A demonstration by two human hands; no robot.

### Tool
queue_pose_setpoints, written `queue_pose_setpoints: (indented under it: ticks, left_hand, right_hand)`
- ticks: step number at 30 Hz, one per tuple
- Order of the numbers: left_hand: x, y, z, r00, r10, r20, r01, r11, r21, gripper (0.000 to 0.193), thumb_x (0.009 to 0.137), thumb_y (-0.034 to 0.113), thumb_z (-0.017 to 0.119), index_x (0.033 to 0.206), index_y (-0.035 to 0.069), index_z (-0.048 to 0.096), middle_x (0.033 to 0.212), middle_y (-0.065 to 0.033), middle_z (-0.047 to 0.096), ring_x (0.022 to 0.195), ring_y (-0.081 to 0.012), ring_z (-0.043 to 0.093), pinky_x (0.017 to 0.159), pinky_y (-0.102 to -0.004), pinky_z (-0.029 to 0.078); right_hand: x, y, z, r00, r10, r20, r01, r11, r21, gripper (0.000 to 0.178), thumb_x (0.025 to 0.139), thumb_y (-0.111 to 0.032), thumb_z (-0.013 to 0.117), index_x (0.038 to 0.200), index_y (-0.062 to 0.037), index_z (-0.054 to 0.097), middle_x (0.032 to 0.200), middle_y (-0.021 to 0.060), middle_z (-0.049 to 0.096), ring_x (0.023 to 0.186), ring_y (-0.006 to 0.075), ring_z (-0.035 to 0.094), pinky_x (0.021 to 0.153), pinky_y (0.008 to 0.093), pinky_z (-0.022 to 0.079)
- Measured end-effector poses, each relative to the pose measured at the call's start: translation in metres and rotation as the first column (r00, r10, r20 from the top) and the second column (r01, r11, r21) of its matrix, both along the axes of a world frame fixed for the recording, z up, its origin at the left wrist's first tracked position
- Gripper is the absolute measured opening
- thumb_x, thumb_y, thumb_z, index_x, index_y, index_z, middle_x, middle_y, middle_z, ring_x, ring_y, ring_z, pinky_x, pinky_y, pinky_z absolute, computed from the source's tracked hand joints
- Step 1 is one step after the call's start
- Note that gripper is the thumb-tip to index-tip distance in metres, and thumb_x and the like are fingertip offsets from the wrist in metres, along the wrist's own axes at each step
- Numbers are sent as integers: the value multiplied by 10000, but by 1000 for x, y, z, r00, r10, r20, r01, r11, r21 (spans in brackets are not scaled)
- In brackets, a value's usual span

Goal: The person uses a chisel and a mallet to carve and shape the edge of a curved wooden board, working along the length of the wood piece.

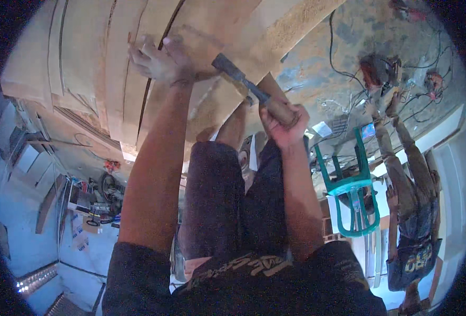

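My right hand (pixel 288 124) is wrapped round the thick wooden handle of a chisel (pixel 248 87). Its wide dark blade points up and left, over the edge of a pale wooden board (pixel 212 108). To the left, my left hand (pixel 159 60) rests on the wooden planks (pixel 101 47) with its fingers apart, beside a dark gap between two of them. Nothing shows in that hand, though it is somewhat blurred. Both forearms reach up over my dark shorts.
A green plastic stool (pixel 351 184) stands at the right. Beyond it, another person (pixel 414 205) reaches toward a red power tool (pixel 370 73) on the stained floor, where dark cables lie. At left are a wheel (pixel 109 184) and assorted clutter by a pale wall.
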State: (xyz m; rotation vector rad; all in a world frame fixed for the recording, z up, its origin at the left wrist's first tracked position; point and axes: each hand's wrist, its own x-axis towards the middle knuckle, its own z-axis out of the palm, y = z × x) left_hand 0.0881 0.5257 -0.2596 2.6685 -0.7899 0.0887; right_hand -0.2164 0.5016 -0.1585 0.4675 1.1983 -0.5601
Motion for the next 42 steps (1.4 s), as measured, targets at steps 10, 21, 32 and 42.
queue_pose_setpoints:
  ticks: [10,21,32,42]
  left_hand:
    - [-2,1,2,1000,-24,-10,24,999,-25,521,996,421,573,1416,131,465,1570,-277,338,1440,-512,297,1121,-657,278]
    - [-3,3,-8,995,66,-73,-74,992,-101,497,979,430,585,1385,165,477,1536,-239,369,1435,-495,305,1112,-673,294]
    - [-1,4,-6,999,-36,-2,36,999,-14,491,953,343,602,1374,122,481,1541,-263,340,1438,-522,278,1103,-695,273]
    - [-4,3,1,997,-13,-78,11,999,-31,483,969,360,593,1375,108,522,1560,-261,333,1476,-502,223,1155,-654,220]
  right_hand:
    - [47,-39,86,940,237,-244,-277,950,-146,475,866,-375,514,1142,-23,673,1313,274,641,991,406,709,781,469,619]
    - [112,-40,134,871,145,-469,-218,970,-105,343,881,-300,519,1089,-66,660,1316,228,656,916,354,725,714,405,627]
    - [159,-32,157,792,140,-595,-182,983,-11,332,842,-306,503,1018,-84,675,1333,184,652,915,354,675,735,417,568]
    - [27,-21,66,946,125,-298,-141,989,-34,391,801,-354,565,1073,-87,651,1180,212,687,878,391,683,723,473,586]
